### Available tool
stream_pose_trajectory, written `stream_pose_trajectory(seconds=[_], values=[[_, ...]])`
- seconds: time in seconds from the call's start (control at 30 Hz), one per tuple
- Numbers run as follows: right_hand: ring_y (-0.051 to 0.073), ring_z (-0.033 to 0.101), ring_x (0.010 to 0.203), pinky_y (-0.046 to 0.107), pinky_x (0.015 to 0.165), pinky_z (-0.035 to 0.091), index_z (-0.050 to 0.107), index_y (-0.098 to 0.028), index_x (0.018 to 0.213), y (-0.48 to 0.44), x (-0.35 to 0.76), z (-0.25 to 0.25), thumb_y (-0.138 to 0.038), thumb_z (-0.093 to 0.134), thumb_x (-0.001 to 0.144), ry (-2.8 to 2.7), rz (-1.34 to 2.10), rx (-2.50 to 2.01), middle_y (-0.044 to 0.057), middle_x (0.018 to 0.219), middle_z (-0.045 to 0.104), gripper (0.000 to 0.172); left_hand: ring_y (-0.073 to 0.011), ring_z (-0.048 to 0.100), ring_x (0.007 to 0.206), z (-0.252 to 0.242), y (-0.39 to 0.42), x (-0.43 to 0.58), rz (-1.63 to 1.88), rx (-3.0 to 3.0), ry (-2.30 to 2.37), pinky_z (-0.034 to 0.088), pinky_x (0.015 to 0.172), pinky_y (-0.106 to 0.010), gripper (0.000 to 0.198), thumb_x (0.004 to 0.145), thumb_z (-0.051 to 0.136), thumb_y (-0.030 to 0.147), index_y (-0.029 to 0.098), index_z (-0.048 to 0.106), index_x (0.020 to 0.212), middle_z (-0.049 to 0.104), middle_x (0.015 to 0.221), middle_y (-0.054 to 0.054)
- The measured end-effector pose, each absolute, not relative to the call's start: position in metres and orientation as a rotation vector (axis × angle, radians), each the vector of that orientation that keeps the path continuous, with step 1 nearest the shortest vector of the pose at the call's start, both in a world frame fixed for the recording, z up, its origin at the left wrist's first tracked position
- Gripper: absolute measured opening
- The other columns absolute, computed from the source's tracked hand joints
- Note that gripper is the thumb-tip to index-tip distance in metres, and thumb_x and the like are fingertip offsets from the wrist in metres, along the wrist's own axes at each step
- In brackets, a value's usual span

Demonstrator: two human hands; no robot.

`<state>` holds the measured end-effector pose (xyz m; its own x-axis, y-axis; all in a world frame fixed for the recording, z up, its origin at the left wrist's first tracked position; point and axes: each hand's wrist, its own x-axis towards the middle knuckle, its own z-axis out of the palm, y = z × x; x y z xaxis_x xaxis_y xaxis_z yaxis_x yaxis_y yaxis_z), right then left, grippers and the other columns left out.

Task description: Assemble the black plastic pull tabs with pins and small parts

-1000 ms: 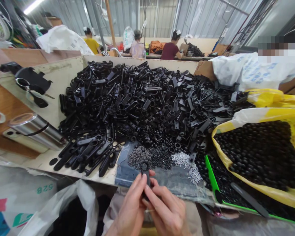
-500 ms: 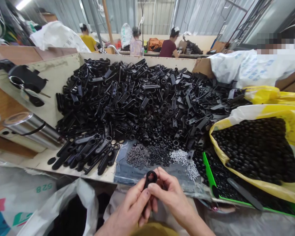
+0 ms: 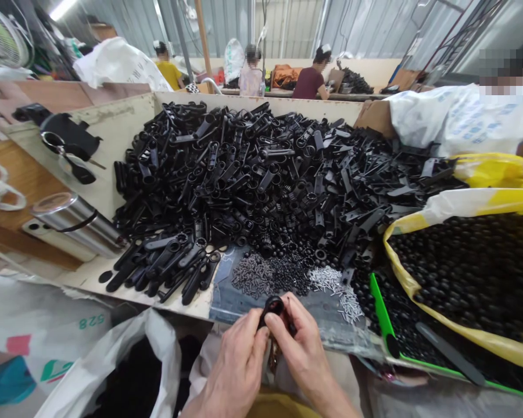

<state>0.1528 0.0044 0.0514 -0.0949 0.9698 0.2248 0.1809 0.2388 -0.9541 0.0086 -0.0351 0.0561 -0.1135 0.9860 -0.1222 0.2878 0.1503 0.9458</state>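
"What do we have in our hands?"

"A black plastic piece [image 3: 273, 306] with a ring at its top. Our left hand [image 3: 235, 366] and our right hand [image 3: 303, 354] both hold it, close together, over the near edge of a grey mat [image 3: 230, 305]."

"Are our hands open or closed?"

"Closed on it. Our fingers [image 3: 283, 322] pinch the piece, and they hide its lower part."

"What just changed?"

"The ring tips over. A moment ago, we could see right through its hole. Now the hole looks thin, and our hands are closer together. So we see less of the piece."

"What is around us?"

"A big heap of black plastic parts [image 3: 244, 174] fills a wide tray [image 3: 91, 133]. Small grey screws [image 3: 253, 276] and shiny pins [image 3: 331, 278] lie on the mat. A yellow bag [image 3: 401, 261] of round black beads [image 3: 462, 267] sits on our right."
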Motion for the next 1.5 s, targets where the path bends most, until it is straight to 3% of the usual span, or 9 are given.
stream_pose_trajectory(seconds=[0.17, 0.37, 0.53, 0.63, 0.7, 0.93, 1.23, 1.4, 1.5], values=[[0.014, 0.051, 0.07, 0.022, 0.062, 0.042, 0.06, -0.022, 0.084, 0.001, 0.162, 0.055, -0.022, 0.057, 0.099, -1.528, 0.95, -1.058, -0.002, 0.08, 0.054, 0.015, -0.027, 0.068, 0.099, 0.082, -0.019, 0.003, 0.877, 1.39, 1.317, 0.049, 0.093, -0.033, 0.023, 0.099, 0.06, 0.038, 0.028, 0.079, 0.107, 0.078, 0.104, -0.008], [0.014, 0.05, 0.069, 0.021, 0.063, 0.046, 0.06, -0.021, 0.086, -0.002, 0.161, 0.051, -0.035, 0.061, 0.1, -1.375, 1.064, -1.069, -0.002, 0.079, 0.054, 0.02, -0.0256, 0.063, 0.08, 0.078, -0.02, 0.015, 1.136, 1.398, 1.383, 0.048, 0.085, -0.033, 0.021, 0.096, 0.064, 0.038, 0.029, 0.078, 0.083, 0.073, 0.079, -0.006], [0.015, 0.054, 0.07, 0.023, 0.065, 0.051, 0.066, -0.019, 0.09, 0.0, 0.15, 0.048, -0.057, 0.07, 0.091, -1.081, 1.322, -1.12, 0.001, 0.081, 0.06, 0.038, -0.0302, 0.066, 0.102, 0.056, -0.029, 0.025, 1.143, 1.149, 1.539, 0.049, 0.095, -0.034, 0.016, 0.089, 0.074, 0.043, 0.029, 0.08, 0.094, 0.079, 0.102, -0.008], [0.016, 0.055, 0.076, 0.026, 0.071, 0.052, 0.073, -0.019, 0.099, 0.002, 0.153, 0.053, -0.058, 0.07, 0.09, -1.15, 1.425, -1.079, 0.002, 0.086, 0.062, 0.039, -0.0314, 0.06, 0.128, 0.05, -0.034, 0.025, 1.173, 0.948, 1.507, 0.043, 0.111, -0.036, 0.038, 0.087, 0.076, 0.049, 0.028, 0.077, 0.119, 0.074, 0.132, -0.008], [0.017, 0.056, 0.079, 0.026, 0.072, 0.052, 0.075, -0.02, 0.101, 0.002, 0.159, 0.056, -0.055, 0.069, 0.092, -1.219, 1.448, -1.06, 0.002, 0.087, 0.061, 0.036, -0.0321, 0.057, 0.135, 0.05, -0.038, 0.022, 1.131, 0.939, 1.406, 0.038, 0.117, -0.039, 0.045, 0.089, 0.072, 0.053, 0.028, 0.075, 0.126, 0.072, 0.138, -0.008], [0.01, 0.056, 0.052, 0.023, 0.053, 0.051, 0.066, -0.019, 0.104, -0.004, 0.163, 0.062, -0.052, 0.07, 0.094, -1.073, 1.8, -0.841, -0.001, 0.077, 0.062, 0.034, -0.0325, 0.064, 0.126, 0.051, -0.052, 0.007, 1.116, 1.073, 1.367, 0.04, 0.118, -0.037, 0.048, 0.087, 0.072, 0.056, 0.034, 0.074, 0.13, 0.074, 0.134, -0.007], [0.015, 0.061, 0.064, 0.023, 0.057, 0.055, 0.07, -0.017, 0.096, -0.007, 0.148, 0.058, -0.055, 0.069, 0.093, -1.12, 1.414, -1.005, 0.004, 0.081, 0.068, 0.038, -0.0339, 0.068, 0.119, 0.05, -0.043, 0.023, 1.25, 1.028, 1.386, 0.046, 0.109, -0.037, 0.037, 0.088, 0.075, 0.045, 0.029, 0.079, 0.121, 0.077, 0.126, -0.012], [0.017, 0.065, 0.072, 0.023, 0.064, 0.055, 0.074, -0.019, 0.098, -0.007, 0.155, 0.066, -0.043, 0.067, 0.095, -1.274, 1.234, -1.007, 0.005, 0.089, 0.073, 0.025, -0.0326, 0.067, 0.115, 0.075, -0.026, -0.001, 0.993, 1.165, 1.288, 0.05, 0.105, -0.038, 0.029, 0.088, 0.075, 0.043, 0.027, 0.081, 0.111, 0.077, 0.119, -0.012], [0.018, 0.067, 0.078, 0.024, 0.069, 0.054, 0.074, -0.02, 0.095, -0.008, 0.16, 0.068, -0.034, 0.065, 0.096, -1.41, 1.168, -1.002, 0.005, 0.091, 0.074, 0.016, -0.0324, 0.063, 0.125, 0.093, -0.02, -0.008, 1.041, 1.153, 1.229, 0.054, 0.1, -0.036, 0.032, 0.084, 0.078, 0.042, 0.028, 0.075, 0.113, 0.067, 0.136, -0.009]])
